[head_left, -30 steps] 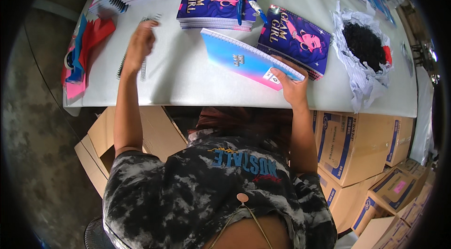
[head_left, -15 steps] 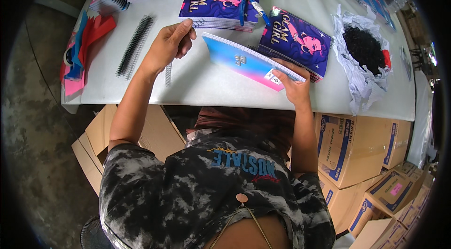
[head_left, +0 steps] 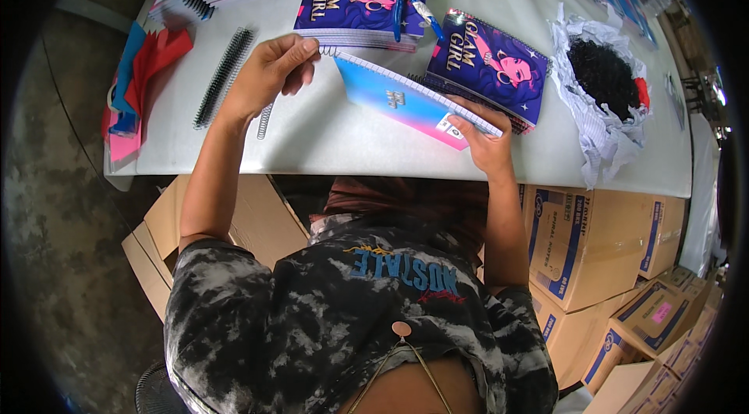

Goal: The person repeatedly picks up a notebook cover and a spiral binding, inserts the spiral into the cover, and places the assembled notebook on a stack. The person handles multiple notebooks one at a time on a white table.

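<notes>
My right hand (head_left: pixel 485 137) grips a notebook (head_left: pixel 390 95) by its right end, thumb on the cover and fingers behind. The notebook is tilted, its blue-to-pink cover facing me and its punched edge on top. My left hand (head_left: pixel 273 71) pinches a spiral binding coil (head_left: pixel 329 50). One end of the coil meets the notebook's upper left corner; how far it has entered the holes I cannot tell. Another stretch of coil shows below my left wrist. Behind lies a stack of purple notebooks (head_left: pixel 331 4) with blue-handled pliers (head_left: pixel 399 12) on top.
Beside my right hand lies a second purple notebook stack (head_left: pixel 488 67). Further right, crumpled paper (head_left: pixel 597 145) holds a black tangle (head_left: pixel 601 78). Dark coils (head_left: pixel 222 78) and red and blue sheets (head_left: pixel 152 67) lie left. Cardboard boxes (head_left: pixel 585 242) stand below the table (head_left: pixel 351 156).
My left hand has moved slightly down and left, and the coil's end now touches the notebook's corner. The notebook has shifted slightly left in my right hand.
</notes>
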`<move>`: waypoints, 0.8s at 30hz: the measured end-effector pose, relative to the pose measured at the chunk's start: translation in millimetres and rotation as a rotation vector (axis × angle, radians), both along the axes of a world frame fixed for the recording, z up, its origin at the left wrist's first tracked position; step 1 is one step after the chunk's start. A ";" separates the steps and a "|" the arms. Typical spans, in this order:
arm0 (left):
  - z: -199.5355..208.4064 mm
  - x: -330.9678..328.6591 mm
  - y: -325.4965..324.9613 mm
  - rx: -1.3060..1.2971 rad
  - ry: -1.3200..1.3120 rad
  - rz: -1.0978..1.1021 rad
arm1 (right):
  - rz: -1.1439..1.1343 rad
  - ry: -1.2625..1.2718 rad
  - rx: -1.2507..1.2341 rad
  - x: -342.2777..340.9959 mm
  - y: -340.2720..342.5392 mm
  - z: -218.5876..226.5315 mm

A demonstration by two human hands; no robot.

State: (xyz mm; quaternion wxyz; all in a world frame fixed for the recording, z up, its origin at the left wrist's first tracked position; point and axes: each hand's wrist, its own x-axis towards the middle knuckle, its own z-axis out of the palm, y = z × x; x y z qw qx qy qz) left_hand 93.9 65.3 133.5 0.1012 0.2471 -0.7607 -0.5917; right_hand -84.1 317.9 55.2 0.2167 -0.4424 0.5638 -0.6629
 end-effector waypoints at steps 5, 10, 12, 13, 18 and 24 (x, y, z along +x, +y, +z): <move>4.6 -2.1 -8.3 -0.627 0.144 -0.137 | 0.005 -0.026 0.026 -0.6 3.9 -0.7; 26.0 -8.9 -6.5 -0.253 -0.116 -0.251 | 0.037 0.092 -0.029 -1.9 0.5 4.6; 24.8 -10.0 -12.1 -0.190 -0.188 -0.304 | 0.061 0.063 -0.021 -2.2 1.3 7.3; 19.8 -9.1 -13.6 -0.247 -0.065 -0.327 | 0.075 0.047 -0.019 -1.9 1.6 8.1; 26.7 -15.3 5.7 -0.591 0.139 -0.299 | 0.031 -0.071 0.029 0.5 6.5 2.0; 37.5 -15.5 3.5 -1.047 -0.018 -0.405 | -0.009 -0.016 0.027 3.9 3.6 1.5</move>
